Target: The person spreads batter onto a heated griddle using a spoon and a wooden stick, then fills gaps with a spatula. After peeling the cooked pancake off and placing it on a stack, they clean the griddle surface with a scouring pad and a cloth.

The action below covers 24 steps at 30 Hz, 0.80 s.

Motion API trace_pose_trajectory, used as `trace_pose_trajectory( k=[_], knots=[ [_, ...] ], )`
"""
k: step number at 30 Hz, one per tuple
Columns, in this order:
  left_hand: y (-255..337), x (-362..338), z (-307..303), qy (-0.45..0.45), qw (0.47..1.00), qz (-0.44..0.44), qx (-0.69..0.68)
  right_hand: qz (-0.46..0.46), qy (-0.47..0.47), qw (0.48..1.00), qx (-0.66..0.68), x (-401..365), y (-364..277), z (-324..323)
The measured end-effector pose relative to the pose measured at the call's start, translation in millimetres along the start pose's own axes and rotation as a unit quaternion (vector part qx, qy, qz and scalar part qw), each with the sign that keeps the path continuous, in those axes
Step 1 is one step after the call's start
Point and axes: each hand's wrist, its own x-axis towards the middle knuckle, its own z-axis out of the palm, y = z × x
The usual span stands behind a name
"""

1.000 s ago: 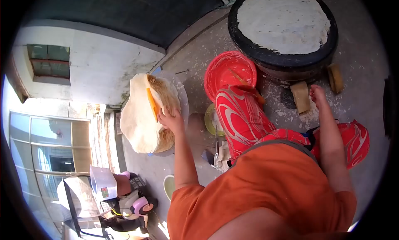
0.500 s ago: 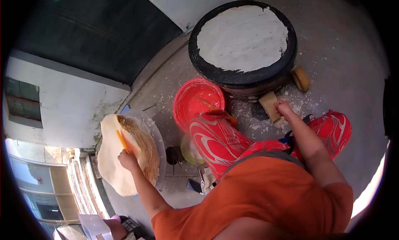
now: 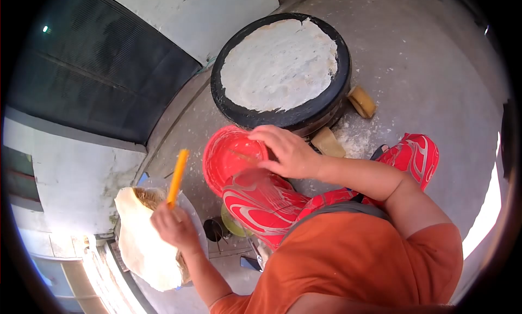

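Note:
My left hand (image 3: pixel 175 225) is closed on a flat orange-yellow scraper (image 3: pixel 177 175) that points up and away from me. It is above a stack of large thin pancakes (image 3: pixel 138 249) on my left. My right hand (image 3: pixel 288 152) hovers by the right rim of a red basin (image 3: pixel 211 164), thumb and fingers apart and nothing between them. White residue coats the basin, and a stick-like tool (image 3: pixel 243 155) lies in it. Beyond the basin, a round black griddle (image 3: pixel 225 108) carries a wide, pale sheet of batter (image 3: pixel 280 64) with ragged edges.
A yellowish block (image 3: pixel 362 102) and a tan one (image 3: pixel 328 142) sit by the griddle's base, with white flakes on the floor (image 3: pixel 408 96). A dark cup (image 3: pixel 213 230) and a partly hidden green bowl (image 3: pixel 232 224) stand by my leg. A pale wall (image 3: pixel 70 178) rises at left.
My left hand has lifted from the pancake stack with the scraper, which now points upward. My right hand has moved left from near the tan block to the basin, its fingers opening. The view has shifted.

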Motion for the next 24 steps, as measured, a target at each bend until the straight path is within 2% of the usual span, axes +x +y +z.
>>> trace_pose_trajectory(
  k=[2,3,5,6,7,8,9,11,13,14,15,17,18,20,21,23,24],
  knots=[
    [49.7,12.4,14.4,-0.037,0.995,0.046,-0.077,-0.177,0.054,0.966,-0.182,14.6,-20.0,-5.7],
    [70.5,14.5,22.0,-0.054,0.988,0.051,-0.138,-0.177,0.054,0.965,-0.185,16.1,-18.3,-8.5],
    [101.2,18.5,32.5,-0.065,0.961,0.068,-0.26,-0.236,-0.006,0.924,-0.3,19.3,-11.5,-16.9],
    [110.9,17.6,38.9,-0.088,0.951,0.057,-0.29,-0.166,-0.165,0.921,-0.31,13.8,7.4,-23.3],
    [116.2,17.3,45.9,-0.111,0.94,0.046,-0.32,-0.165,-0.166,0.92,-0.313,10.9,17.9,-31.7],
    [116.6,19.2,49.2,-0.111,0.939,0.045,-0.324,-0.096,-0.177,0.941,-0.272,9.1,26.5,-40.3],
    [116.1,20.3,51.5,-0.14,0.931,-0.004,-0.338,-0.025,-0.186,0.955,-0.228,7.8,37.1,-50.4],
    [109.5,11.5,58.8,-0.188,0.909,-0.1,-0.358,0.143,-0.089,0.96,-0.226,8.5,70.6,-80.2],
    [97.9,-7.7,63.6,-0.174,0.902,-0.176,-0.353,0.212,0.114,0.953,-0.183,9.7,126.1,-120.7],
    [91.4,-14.4,62.7,-0.183,0.902,-0.191,-0.342,0.219,0.18,0.952,-0.117,11.0,158.4,-149.4],
    [84.9,-22.6,61.4,-0.191,0.901,-0.207,-0.33,0.244,0.235,0.923,-0.183,7.9,197.7,-180.1],
    [72.9,-47.0,62.6,-0.198,0.912,-0.216,-0.286,0.365,0.277,0.847,-0.269,14.7,219.8,-231.5],
    [73.0,-53.6,62.3,-0.198,0.914,-0.228,-0.272,0.367,0.279,0.844,-0.274,19.4,229.0,-245.9],
    [80.7,-58.9,61.2,-0.195,0.909,-0.26,-0.262,0.467,0.247,0.778,-0.339,28.0,245.8,-264.5],
    [82.7,-64.7,65.4,-0.19,0.906,-0.271,-0.262,0.469,0.247,0.776,-0.342,37.9,247.1,-261.6],
    [92.9,-62.9,71.0,-0.196,0.902,-0.289,-0.254,0.447,0.211,0.742,-0.452,67.5,249.8,-246.7],
    [94.7,-61.4,73.1,-0.198,0.901,-0.291,-0.254,0.448,0.208,0.742,-0.453,77.3,261.7,-254.7]
  ],
)
